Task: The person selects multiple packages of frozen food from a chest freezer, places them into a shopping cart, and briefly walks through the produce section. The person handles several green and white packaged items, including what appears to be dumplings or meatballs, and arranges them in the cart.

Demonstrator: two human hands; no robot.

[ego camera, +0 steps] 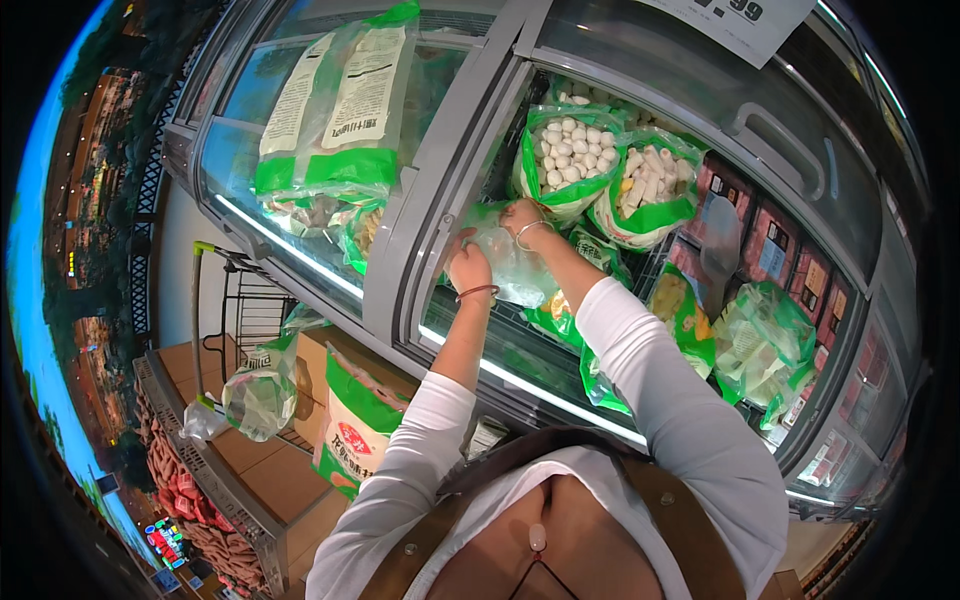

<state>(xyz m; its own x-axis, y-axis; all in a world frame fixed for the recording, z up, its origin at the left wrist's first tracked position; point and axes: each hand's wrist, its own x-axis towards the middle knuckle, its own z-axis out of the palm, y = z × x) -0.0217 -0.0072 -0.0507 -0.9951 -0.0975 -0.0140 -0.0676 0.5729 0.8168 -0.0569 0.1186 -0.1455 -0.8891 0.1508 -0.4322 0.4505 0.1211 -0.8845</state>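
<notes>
Inside an opened chest freezer [495,379], both hands are at a clear plastic bag [517,266] with green areas. My left hand [470,264] pinches its left side, near the freezer's grey frame. At its upper edge, the fingers of my right hand [523,217] are curled on the film. The bag's contents cannot be made out. Just beyond the right hand stands an open bag of white balls [574,154]. Beside that is an open bag of pale frozen sticks [654,184]. Partly under my right forearm lies a green printed bag [559,311].
A clear scoop [720,240] rests by packs of pink meat [772,247] at the right. More bags, one crumpled [765,345], lie nearby. Large bags [334,112] sit on the left glass lid. Below left are a shopping cart [259,300], a cardboard box [319,375] and a printed bag [356,427].
</notes>
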